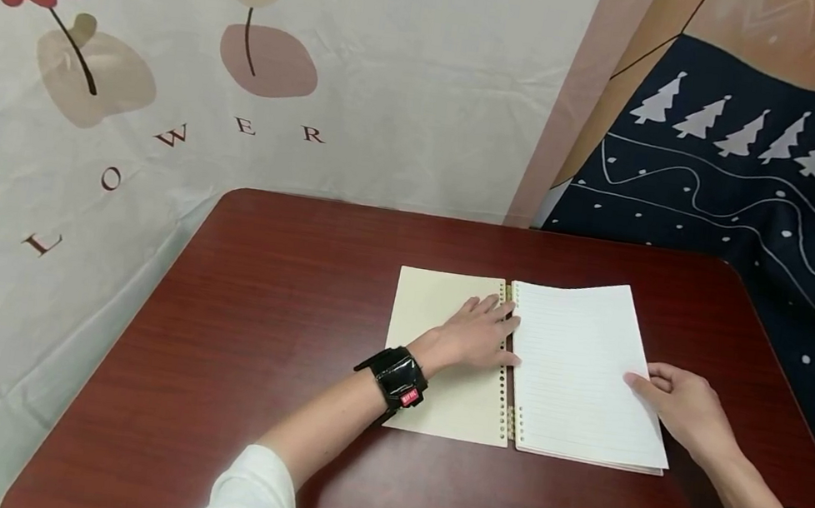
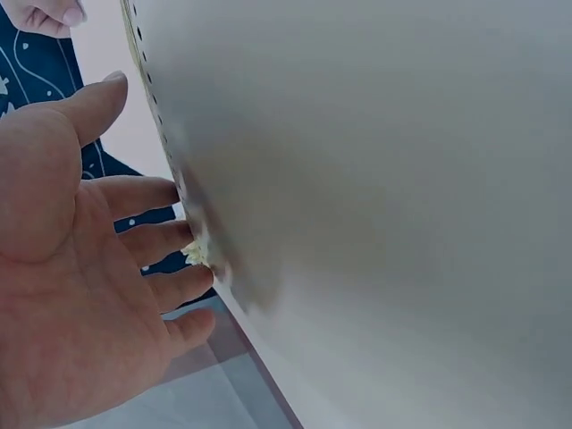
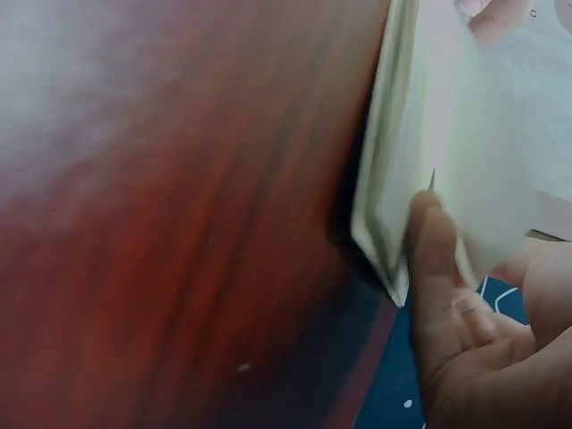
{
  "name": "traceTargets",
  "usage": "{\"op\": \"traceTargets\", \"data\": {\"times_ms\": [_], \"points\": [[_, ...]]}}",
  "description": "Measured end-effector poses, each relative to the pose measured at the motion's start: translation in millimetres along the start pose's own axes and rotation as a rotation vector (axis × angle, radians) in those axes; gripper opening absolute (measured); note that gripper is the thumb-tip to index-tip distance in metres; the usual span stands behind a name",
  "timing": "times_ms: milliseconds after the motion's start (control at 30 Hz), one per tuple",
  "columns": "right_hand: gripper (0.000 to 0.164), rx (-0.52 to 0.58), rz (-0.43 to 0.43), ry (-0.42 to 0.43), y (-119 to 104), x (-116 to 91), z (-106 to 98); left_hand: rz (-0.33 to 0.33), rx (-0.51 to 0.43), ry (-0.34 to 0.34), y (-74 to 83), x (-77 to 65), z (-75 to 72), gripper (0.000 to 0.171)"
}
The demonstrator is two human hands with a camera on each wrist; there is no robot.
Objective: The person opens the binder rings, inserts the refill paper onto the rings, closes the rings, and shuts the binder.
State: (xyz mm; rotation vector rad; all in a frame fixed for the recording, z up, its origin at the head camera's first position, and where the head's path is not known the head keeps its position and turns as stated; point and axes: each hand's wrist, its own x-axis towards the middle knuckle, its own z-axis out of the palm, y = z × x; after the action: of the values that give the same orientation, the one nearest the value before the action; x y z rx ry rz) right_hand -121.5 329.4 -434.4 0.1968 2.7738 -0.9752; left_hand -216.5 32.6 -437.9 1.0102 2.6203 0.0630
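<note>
An open loose-leaf notebook [image 1: 573, 390] lies on the table, a cream sheet [image 1: 438, 413] to its left and white lined paper to its right, with rings between. My left hand [image 1: 477, 333] rests across the cream side, fingers straight and spread, its fingertips right at the ring binding. The left wrist view shows its palm and the punched holes along the sheet's edge. At the right edge of the lined paper, my right hand [image 1: 688, 407] pinches the top page, thumb above and fingers below. In the right wrist view that page [image 3: 487, 152] stands lifted from the stack.
The notebook sits on a dark red wooden table [image 1: 240, 335] with rounded corners. Behind it hangs a pale cloth [image 1: 424, 105] printed with flowers and letters. A navy cloth [image 1: 747, 188] with white trees hangs at the right. Both wrists wear black straps.
</note>
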Motion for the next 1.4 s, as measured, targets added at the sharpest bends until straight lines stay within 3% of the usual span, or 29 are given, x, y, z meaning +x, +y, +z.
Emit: {"op": "traceTargets", "data": {"times_ms": [300,867,1033,1133,1233,1300,1400], "points": [[0.06,-0.092,0.0,0.039,-1,-2,-2,0.011,0.027,0.028,7.5,-3.7,3.8,0.07],[0.063,-0.2,-0.018,-0.034,1,-8,-5,0.063,0.063,0.009,24.0,-17.5,10.4,0.07],[0.066,-0.241,-0.034,-0.019,-1,-7,-5,0.075,0.069,0.021,26.3,-17.4,9.6,0.071],[0.06,-0.278,-0.105,0.071,-10,-7,-6,0.069,-0.024,0.007,20.9,-18.7,4.7,0.072],[0.05,-0.321,-0.227,0.167,-32,-2,-8,0.05,-0.134,-0.001,7.9,-19.5,-5.9,0.075],[0.046,-0.338,-0.301,0.173,-54,10,-9,0.015,-0.169,0.026,-3.1,-16.7,-14.9,0.078],[0.044,-0.316,-0.394,0.117,-85,37,-2,-0.052,-0.188,0.095,-17.2,-5.8,-23.1,0.082]]}}
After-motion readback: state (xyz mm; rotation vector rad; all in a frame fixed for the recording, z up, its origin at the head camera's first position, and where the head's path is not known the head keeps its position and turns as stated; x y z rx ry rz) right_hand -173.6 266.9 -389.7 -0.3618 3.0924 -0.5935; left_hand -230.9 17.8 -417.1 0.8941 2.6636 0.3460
